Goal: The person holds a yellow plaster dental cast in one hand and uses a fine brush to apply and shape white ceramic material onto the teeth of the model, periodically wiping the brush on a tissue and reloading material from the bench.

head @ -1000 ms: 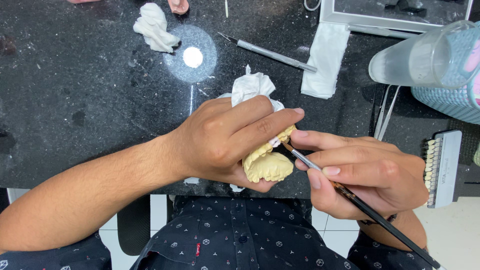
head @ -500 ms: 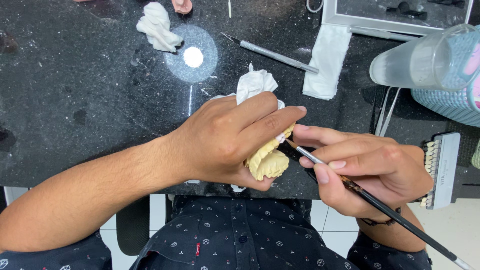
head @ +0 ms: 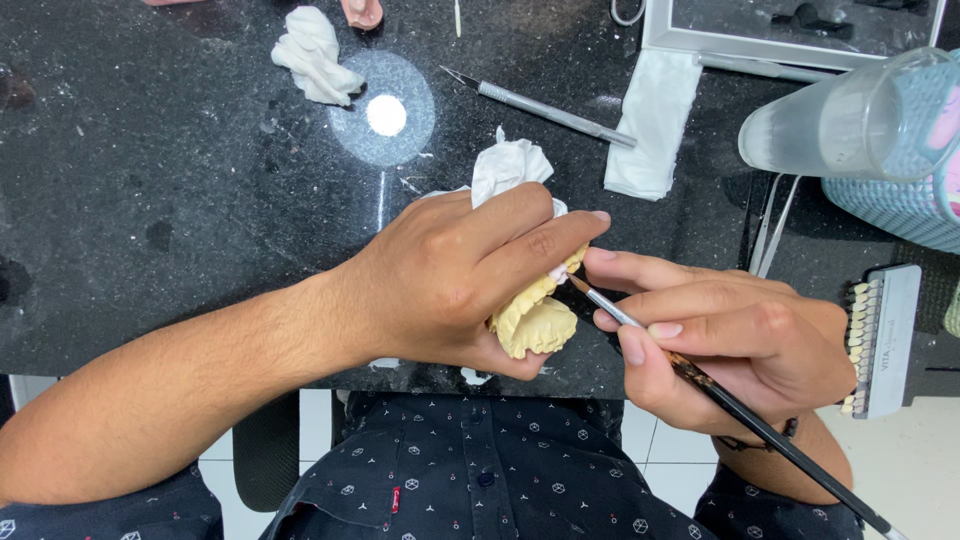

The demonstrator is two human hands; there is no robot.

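Here the dark speckled table carries everything, with a clear plastic cup lying at the far right, a folded white cloth beside it, and a crumpled tissue just beyond the hands. The left hand is closed around a yellow plaster dental model, held just above the near table edge, fingers curled over its top. The right hand pinches a thin dark-handled brush like a pen, its tip touching the model under the left forefinger. To do this well, I judge the model should be kept steady, the right fingers braced against the left, and only the brush tip moved with light strokes.
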